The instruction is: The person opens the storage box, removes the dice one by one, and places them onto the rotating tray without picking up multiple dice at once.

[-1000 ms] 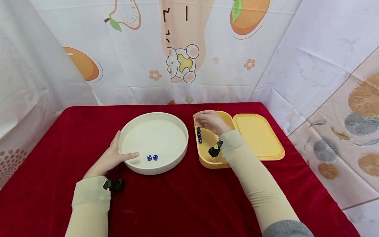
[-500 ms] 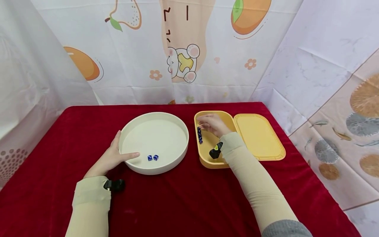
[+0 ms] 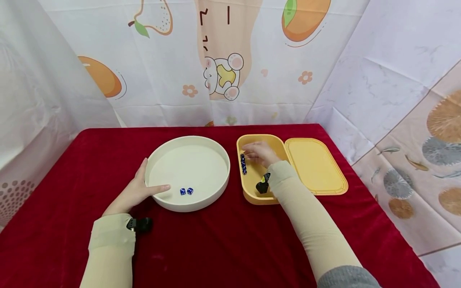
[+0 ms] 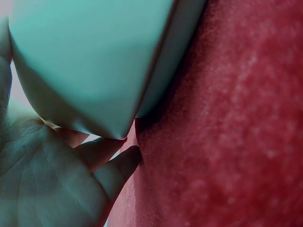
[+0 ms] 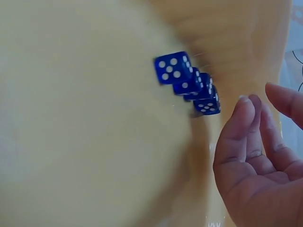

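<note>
My left hand (image 3: 135,190) grips the left side of a round white tray (image 3: 217,188), thumb over the rim and the other fingers along its outside wall. Two blue dice, a left die (image 3: 183,191) and a right die (image 3: 190,191), lie side by side in the tray near its front. Inside the yellow box (image 3: 261,200), my right hand (image 3: 261,153) hovers at the far end of a row of several blue dice (image 5: 170,68) with white pips. They line the box's left wall. The right fingers are loosely bent, and nothing shows between thumb and fingertips in the right wrist view.
A flat yellow lid (image 3: 317,166) lies to the right of the box. Both containers stand on a red cloth (image 3: 201,248) covering the table. A printed white curtain (image 3: 158,88) hangs close behind the table's back edge, with another at the right.
My right hand has come down and slightly right, from over the box's far-left rim to inside the box beside the dice row. The left hand keeps its grip on the tray.
</note>
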The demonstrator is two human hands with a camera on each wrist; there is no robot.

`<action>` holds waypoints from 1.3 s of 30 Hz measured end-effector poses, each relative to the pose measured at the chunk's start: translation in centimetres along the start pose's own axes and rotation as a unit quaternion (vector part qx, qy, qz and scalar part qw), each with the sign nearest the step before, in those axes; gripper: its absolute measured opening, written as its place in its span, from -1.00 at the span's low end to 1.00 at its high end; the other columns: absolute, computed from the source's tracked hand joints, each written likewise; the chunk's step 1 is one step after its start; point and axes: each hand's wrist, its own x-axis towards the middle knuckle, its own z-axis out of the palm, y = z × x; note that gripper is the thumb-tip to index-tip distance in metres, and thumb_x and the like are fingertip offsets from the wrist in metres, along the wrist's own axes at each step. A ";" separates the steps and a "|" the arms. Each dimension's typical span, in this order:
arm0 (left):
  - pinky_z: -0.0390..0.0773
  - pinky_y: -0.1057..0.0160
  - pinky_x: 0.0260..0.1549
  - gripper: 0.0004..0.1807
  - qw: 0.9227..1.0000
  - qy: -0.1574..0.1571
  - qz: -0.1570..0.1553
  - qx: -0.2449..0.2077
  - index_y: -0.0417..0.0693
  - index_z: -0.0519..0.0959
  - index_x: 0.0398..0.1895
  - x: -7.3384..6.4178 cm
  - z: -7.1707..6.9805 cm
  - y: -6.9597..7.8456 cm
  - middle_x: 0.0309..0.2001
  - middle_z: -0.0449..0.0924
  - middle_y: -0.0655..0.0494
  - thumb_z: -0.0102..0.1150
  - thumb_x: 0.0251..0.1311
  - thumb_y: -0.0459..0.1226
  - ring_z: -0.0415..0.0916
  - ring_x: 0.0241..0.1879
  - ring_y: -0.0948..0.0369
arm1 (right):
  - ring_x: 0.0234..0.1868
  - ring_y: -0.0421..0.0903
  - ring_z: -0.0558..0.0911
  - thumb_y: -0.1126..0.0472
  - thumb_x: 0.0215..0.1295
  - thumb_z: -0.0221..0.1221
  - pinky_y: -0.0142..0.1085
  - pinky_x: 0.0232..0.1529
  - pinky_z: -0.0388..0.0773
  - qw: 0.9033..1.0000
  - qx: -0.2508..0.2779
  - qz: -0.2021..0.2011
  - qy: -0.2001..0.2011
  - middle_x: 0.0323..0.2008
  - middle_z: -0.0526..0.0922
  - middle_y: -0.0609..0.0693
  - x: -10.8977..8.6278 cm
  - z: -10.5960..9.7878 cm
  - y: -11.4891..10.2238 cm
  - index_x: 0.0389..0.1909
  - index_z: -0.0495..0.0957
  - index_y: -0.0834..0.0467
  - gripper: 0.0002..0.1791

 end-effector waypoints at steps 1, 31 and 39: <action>-0.13 -0.43 0.40 0.41 1.000 0.000 0.002 -0.001 0.08 -0.63 0.54 0.0 0.0 0.0 0.59 -0.56 -0.17 0.40 0.08 0.05 -0.40 0.56 -0.24 | -0.46 -0.21 0.60 0.30 0.38 0.18 -0.44 -0.32 0.62 1.000 -0.001 0.001 0.000 -0.47 0.62 -0.03 0.0 0.0 0.0 -0.08 0.55 0.31 -0.81; -0.12 -0.42 0.40 0.42 1.000 -0.001 -0.006 0.009 0.07 -0.64 0.53 0.1 -0.2 0.1 0.58 -0.59 -0.18 0.41 0.08 0.07 -0.44 0.56 -0.24 | -0.56 -0.26 0.54 0.32 0.38 0.18 -0.49 -0.40 0.59 0.999 -0.042 0.008 -0.006 -0.47 0.59 -0.03 0.6 0.1 1.0 0.17 0.48 0.47 -0.58; -0.12 -0.41 0.41 0.40 1.000 -0.002 0.002 0.006 0.04 -0.63 0.54 -0.1 -0.1 0.0 0.58 -0.59 -0.17 0.39 0.10 0.06 -0.42 0.56 -0.24 | -0.58 -0.29 0.53 0.33 0.35 0.20 -0.52 -0.41 0.58 0.997 -0.074 0.005 -0.008 -0.52 0.59 -0.12 0.7 0.2 1.4 0.13 0.50 0.46 -0.60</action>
